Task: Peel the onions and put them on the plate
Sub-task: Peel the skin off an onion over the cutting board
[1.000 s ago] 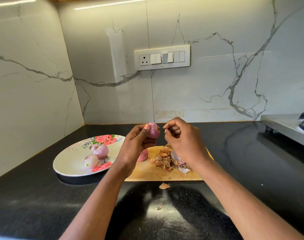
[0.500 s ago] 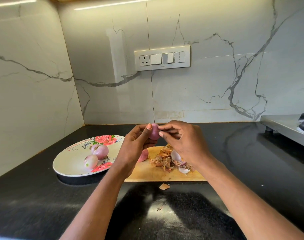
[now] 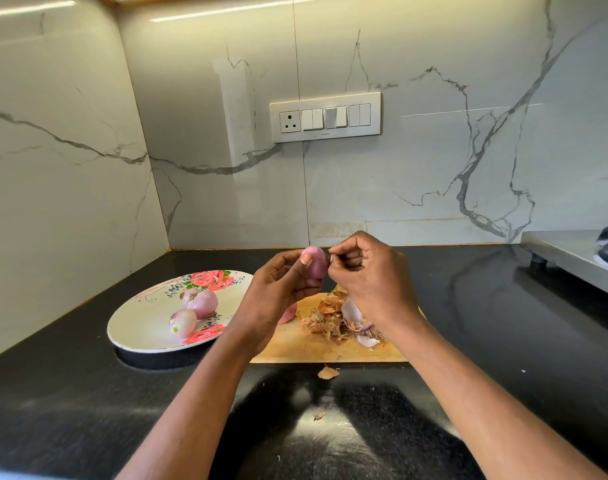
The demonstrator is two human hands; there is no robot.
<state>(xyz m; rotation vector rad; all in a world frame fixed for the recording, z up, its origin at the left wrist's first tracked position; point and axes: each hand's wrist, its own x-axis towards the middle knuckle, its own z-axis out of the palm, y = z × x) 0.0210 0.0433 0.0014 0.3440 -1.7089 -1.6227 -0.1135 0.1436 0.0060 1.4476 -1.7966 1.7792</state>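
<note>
The small, smooth pink-purple onion (image 3: pixel 314 263) is held up over the far edge of the pale wooden cutting board (image 3: pixel 330 346), gripped between the thumb and fingers of the left hand (image 3: pixel 278 292). A second ago the right hand (image 3: pixel 368 275) stood a little apart from it; now it has closed back in, its curled fingertips pinching at the onion's right side, seemingly on a last shred of skin, though the shred itself is too small to make out. That suggests the peeling of this onion is nearly done and the plate comes next. Both forearms reach in from below, wrists raised, hands meeting at the onion. Under the right hand lies a heap of dry brown and white onion skins (image 3: pixel 337 318). To the left, on the black stone table (image 3: pixel 87 410), the white oval plate with red roses (image 3: pixel 139 323) already holds two peeled onions (image 3: pixel 193 311).
</note>
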